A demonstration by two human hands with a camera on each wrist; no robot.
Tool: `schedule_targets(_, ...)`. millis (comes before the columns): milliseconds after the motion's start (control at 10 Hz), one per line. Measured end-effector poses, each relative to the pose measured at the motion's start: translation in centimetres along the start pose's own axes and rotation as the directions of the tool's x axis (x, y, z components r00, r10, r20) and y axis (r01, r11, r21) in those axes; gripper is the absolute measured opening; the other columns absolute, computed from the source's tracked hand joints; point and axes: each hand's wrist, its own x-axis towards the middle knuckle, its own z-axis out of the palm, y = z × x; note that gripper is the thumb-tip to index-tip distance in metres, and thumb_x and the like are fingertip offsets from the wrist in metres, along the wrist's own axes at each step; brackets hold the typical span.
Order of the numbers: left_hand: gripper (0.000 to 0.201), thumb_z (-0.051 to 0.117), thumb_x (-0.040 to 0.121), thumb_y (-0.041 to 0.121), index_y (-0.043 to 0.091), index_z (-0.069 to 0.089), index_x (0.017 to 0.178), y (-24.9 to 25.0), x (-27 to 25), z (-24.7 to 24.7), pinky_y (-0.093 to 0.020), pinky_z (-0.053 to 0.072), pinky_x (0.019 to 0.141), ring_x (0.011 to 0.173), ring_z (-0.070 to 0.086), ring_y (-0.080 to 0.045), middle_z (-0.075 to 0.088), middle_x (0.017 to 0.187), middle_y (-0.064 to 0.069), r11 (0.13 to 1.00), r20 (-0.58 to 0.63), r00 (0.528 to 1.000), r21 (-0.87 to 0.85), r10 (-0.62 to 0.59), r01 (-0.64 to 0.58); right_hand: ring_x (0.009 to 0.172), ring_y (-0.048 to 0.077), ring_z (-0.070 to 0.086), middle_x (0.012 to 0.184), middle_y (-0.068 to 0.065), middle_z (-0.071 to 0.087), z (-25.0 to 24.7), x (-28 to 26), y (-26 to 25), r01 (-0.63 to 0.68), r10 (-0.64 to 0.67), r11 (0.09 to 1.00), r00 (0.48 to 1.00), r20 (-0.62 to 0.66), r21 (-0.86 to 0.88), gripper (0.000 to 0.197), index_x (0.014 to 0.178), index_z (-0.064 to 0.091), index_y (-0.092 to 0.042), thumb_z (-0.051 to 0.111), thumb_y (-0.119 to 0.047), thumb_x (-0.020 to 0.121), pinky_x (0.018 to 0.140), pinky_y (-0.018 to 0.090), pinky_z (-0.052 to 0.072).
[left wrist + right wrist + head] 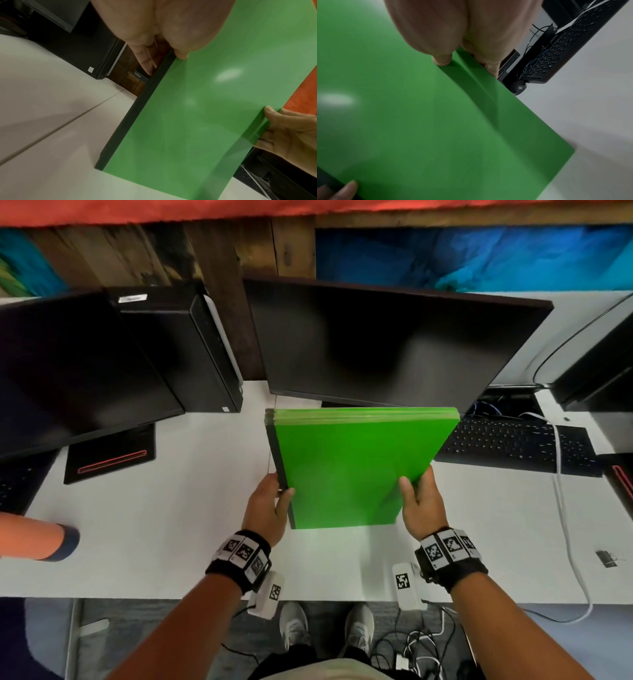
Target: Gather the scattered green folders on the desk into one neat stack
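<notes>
A stack of several green folders (346,470) with dark spines stands on its lower edge on the white desk (154,525), tilted back toward the middle monitor. My left hand (270,508) grips the dark spine side, thumb on the front cover, fingers behind. My right hand (419,501) grips the opposite edge the same way. In the left wrist view the green folders (197,121) fill the right half, with my left hand (163,54) on the spine. In the right wrist view my right hand (462,56) pinches the edge of the green folders (419,121).
A dark monitor (387,344) stands right behind the stack. A second monitor (68,371) and a black computer tower (185,350) are at the left. A black keyboard (513,445) and white cable (565,508) lie at the right. Another person's arm (34,539) rests at the left edge.
</notes>
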Motion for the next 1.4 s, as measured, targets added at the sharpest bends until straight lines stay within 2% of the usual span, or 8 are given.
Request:
schedule_targets(100, 0.026, 0.055, 0.092, 0.014, 0.008, 0.063, 0.116, 0.0, 1.6, -2.1, 0.001, 0.040, 0.073, 0.083, 0.060, -0.014, 0.064, 0.100, 0.002, 1.000, -0.003, 1.000, -0.016, 0.015, -0.015, 0.112, 0.032, 0.058, 0.122, 0.014, 0.061, 0.8, 1.4, -1.7, -0.016, 0.018, 0.999, 0.999, 0.031, -0.042, 0.036, 0.129, 0.041, -0.002, 0.046, -0.018, 0.097, 0.092, 0.035, 0.044)
schedule_targets(300, 0.026, 0.060, 0.089, 0.022, 0.010, 0.067, 0.111, -4.4, 2.7, -8.8, -0.028, 0.051, 0.083, 0.088, 0.065, -0.021, 0.072, 0.098, -0.006, 0.978, 0.090, 0.975, 0.069, -0.204, 0.198, 0.112, 0.034, 0.057, 0.122, 0.020, 0.060, 7.2, 3.8, -5.4, -0.117, 0.192, 0.959, 0.938, 0.290, -0.258, 0.035, 0.121, 0.047, 0.001, 0.047, -0.024, 0.097, 0.087, 0.033, 0.040)
schedule_targets(700, 0.032, 0.065, 0.086, 0.017, 0.001, 0.068, 0.114, -19.0, 4.4, -17.4, -0.033, 0.049, 0.082, 0.094, 0.066, -0.030, 0.071, 0.107, -0.020, 0.761, 0.152, 0.751, 0.237, -0.643, 0.603, 0.125, 0.037, 0.051, 0.140, 0.021, 0.050, 26.5, 3.2, -6.5, -0.222, 0.499, 0.811, 0.746, 0.441, -0.541, 0.062, 0.140, 0.030, 0.000, 0.049, -0.035, 0.093, 0.102, 0.041, 0.043)
schedule_targets(900, 0.031, 0.065, 0.085, 0.023, 0.006, 0.071, 0.110, -23.2, 5.7, -17.9, -0.030, 0.047, 0.078, 0.100, 0.067, -0.033, 0.072, 0.108, -0.019, 0.702, 0.111, 0.711, 0.323, -0.695, 0.635, 0.134, 0.032, 0.045, 0.150, 0.015, 0.040, 31.9, 3.9, -6.7, -0.226, 0.553, 0.760, 0.718, 0.423, -0.610, 0.060, 0.149, 0.019, -0.004, 0.045, -0.015, 0.096, 0.105, 0.035, 0.040)
schedule_targets(1000, 0.032, 0.063, 0.085, 0.027, 0.008, 0.072, 0.109, -24.2, 5.9, -17.6, -0.038, 0.053, 0.087, 0.100, 0.067, -0.035, 0.073, 0.107, -0.020, 0.664, 0.075, 0.686, 0.347, -0.724, 0.662, 0.121, 0.035, 0.055, 0.136, 0.019, 0.052, 33.2, 4.0, -6.6, -0.199, 0.527, 0.751, 0.755, 0.391, -0.629, 0.042, 0.134, 0.038, -0.002, 0.048, -0.009, 0.094, 0.093, 0.036, 0.047)
schedule_targets(1100, 0.034, 0.061, 0.087, 0.025, 0.004, 0.069, 0.112, -24.7, 5.9, -16.8, -0.038, 0.051, 0.091, 0.106, 0.064, -0.036, 0.070, 0.112, -0.021, 0.659, 0.045, 0.701, 0.390, -0.712, 0.644, 0.121, 0.035, 0.054, 0.135, 0.020, 0.050, 34.0, 3.7, -6.2, -0.151, 0.501, 0.728, 0.783, 0.368, -0.669, 0.043, 0.133, 0.037, -0.001, 0.049, -0.010, 0.093, 0.095, 0.039, 0.047)
schedule_targets(1300, 0.036, 0.054, 0.090, 0.022, 0.004, 0.057, 0.120, -25.0, 5.3, -15.9, -0.044, 0.047, 0.094, 0.114, 0.057, -0.039, 0.060, 0.124, -0.023, 0.634, 0.023, 0.689, 0.415, -0.724, 0.653, 0.123, 0.032, 0.056, 0.140, 0.019, 0.051, 33.3, 2.3, -6.7, -0.064, 0.490, 0.679, 0.781, 0.387, -0.731, 0.073, 0.151, -0.003, -0.004, 0.043, -0.010, 0.096, 0.099, 0.043, 0.048)
schedule_targets(1400, 0.055, 0.050, 0.092, 0.031, 0.012, 0.036, 0.141, -24.7, 4.3, -15.6, -0.048, 0.036, 0.105, 0.129, 0.045, -0.038, 0.047, 0.141, -0.018, 0.608, -0.036, 0.661, 0.357, -0.749, 0.709, 0.115, 0.036, 0.060, 0.130, 0.021, 0.059, 31.1, 2.8, -7.6, -0.108, 0.463, 0.746, 0.794, 0.395, -0.657, 0.071, 0.151, 0.007, -0.011, 0.046, -0.030, 0.094, 0.093, 0.044, 0.051)
